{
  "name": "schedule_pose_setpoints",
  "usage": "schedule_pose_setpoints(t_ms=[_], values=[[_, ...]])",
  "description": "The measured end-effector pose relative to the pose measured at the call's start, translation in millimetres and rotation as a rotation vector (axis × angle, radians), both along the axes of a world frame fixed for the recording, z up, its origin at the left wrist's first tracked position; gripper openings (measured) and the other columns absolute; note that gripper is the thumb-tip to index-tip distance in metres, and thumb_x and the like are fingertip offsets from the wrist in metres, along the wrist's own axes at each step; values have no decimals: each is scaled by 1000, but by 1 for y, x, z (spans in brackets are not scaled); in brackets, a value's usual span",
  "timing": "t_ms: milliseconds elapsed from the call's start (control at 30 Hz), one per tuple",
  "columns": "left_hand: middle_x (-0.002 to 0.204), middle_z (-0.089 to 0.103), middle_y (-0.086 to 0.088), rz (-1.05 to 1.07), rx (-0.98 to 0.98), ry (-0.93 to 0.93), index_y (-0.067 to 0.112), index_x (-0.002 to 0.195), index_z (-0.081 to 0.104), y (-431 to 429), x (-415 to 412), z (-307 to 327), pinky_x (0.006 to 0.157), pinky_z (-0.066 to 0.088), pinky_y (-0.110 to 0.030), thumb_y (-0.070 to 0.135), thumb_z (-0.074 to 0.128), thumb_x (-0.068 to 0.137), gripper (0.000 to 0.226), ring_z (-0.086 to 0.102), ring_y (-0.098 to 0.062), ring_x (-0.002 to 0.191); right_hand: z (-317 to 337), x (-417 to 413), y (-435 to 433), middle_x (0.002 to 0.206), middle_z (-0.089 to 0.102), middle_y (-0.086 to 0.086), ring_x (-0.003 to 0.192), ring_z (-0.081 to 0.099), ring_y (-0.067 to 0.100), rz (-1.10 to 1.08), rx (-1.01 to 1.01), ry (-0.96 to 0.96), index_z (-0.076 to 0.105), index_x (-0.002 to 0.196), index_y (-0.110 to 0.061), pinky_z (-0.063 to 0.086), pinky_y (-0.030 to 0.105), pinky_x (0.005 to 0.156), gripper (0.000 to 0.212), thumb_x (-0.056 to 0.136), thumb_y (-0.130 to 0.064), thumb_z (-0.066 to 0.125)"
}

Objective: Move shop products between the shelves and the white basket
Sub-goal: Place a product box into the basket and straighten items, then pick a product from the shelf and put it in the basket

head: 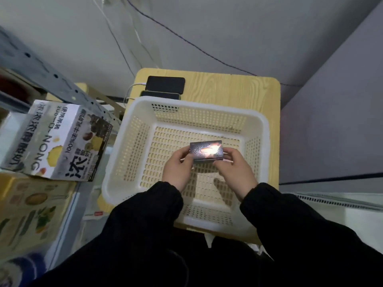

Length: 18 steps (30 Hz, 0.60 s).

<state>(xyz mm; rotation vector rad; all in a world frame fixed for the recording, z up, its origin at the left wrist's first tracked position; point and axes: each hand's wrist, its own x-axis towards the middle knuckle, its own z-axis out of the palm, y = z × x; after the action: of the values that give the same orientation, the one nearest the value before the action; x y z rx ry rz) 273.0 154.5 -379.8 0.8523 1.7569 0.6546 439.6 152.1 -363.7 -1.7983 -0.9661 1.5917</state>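
Shelves (12, 96) at far left, crossed by a grey metal post (56, 77) with punched holes. On a shelf, a grey-and-white carton (60, 141) printed NONG, lying tilted, near the left rim of the basket. Below it, a yellow carton (31, 208) with green and orange pictures, too blurred to read.

Further right, a pale wooden bench (228, 88) carrying a white basket (116, 162) with slotted walls and floor. Behind the basket, at the back of the bench, two dark phones (165, 84) stacked, with white cables at their left ends.

Over the middle of the basket, left hand (178, 168) with fingers curled, pinching the left end of a small dark box (206, 151). Strong glare on the face of the box. Right hand (234, 170) likewise curled, pinching the right end. Box held roughly level between both hands, within the basket's outline; unclear whether clear of the basket floor. Black sleeves on both arms.

At far right, a grey wall and, lower down, a white slotted grille (335, 200).
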Motion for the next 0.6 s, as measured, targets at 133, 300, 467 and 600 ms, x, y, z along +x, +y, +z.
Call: schedule_pose_setpoints(t_ms=[133,300,467,600], values=[[124,69,11,-179,-35,-26,29,130,65,36,18,-16,102,53,-43,27,53,101,32,65,-14,110,-12,10,24,96,60,-22,79,59,-4,-85,-23,-108,49,122,-30,48,15,64,36,94,-17,66],[109,66,20,-381,-25,-59,39,133,57,66,38,-22,90,56,-41,14,48,102,40,69,-24,98,-29,23,46,106,62,-12,91,61,1,-93,-56,-239,47,122,-25,46,14,72,37,92,-15,66],[107,68,7,-507,-9,-41,41,145,48,83,38,-32,67,50,-27,12,46,102,52,63,-28,81,-38,28,53,126,63,-4,115,61,15,13,0,-371,53,131,-22,50,35,98,46,87,-17,66],[145,56,2,-630,-29,-16,45,157,31,87,39,-33,80,53,-31,16,46,102,63,59,-36,121,-36,39,56,131,57,-5,124,56,17,67,35,-450,51,136,-25,46,38,106,51,88,-19,66]])
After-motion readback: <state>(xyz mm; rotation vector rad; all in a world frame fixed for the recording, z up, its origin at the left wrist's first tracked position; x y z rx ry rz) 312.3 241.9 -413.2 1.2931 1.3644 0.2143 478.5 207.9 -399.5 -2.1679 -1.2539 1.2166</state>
